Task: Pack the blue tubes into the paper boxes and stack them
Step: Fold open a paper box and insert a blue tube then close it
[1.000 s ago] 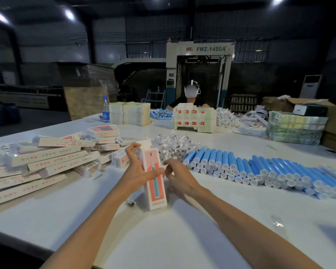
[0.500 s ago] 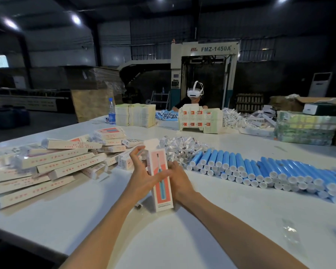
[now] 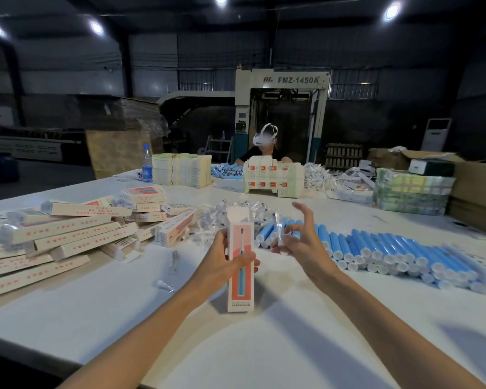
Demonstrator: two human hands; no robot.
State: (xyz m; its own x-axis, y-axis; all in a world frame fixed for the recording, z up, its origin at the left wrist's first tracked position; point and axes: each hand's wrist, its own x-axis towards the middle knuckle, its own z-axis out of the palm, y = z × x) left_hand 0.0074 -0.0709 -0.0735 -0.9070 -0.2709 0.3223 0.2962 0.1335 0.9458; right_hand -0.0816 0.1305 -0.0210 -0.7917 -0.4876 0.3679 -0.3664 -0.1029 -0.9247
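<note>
My left hand (image 3: pixel 225 262) grips an upright paper box (image 3: pixel 239 287), white with a red panel, its top flap open, its base on the white table (image 3: pixel 124 318). Just right of the box, my right hand (image 3: pixel 300 245) pinches a small clear plastic packet (image 3: pixel 279 231) between thumb and forefinger, the other fingers spread. A long row of blue tubes (image 3: pixel 376 248) with white caps lies on the table to the right. Packed boxes (image 3: pixel 68 234) lie piled at the left.
A heap of clear packets (image 3: pixel 236 211) lies behind the box. Across the table another person (image 3: pixel 264 144) sits behind stacked boxes (image 3: pixel 272 176) and flat cartons (image 3: pixel 181 169). A water bottle (image 3: pixel 147 164) stands far left. Cardboard cartons (image 3: pixel 474 186) line the right edge.
My right hand left the box's side, rose to the right and now holds a clear packet. The left hand still holds the box upright.
</note>
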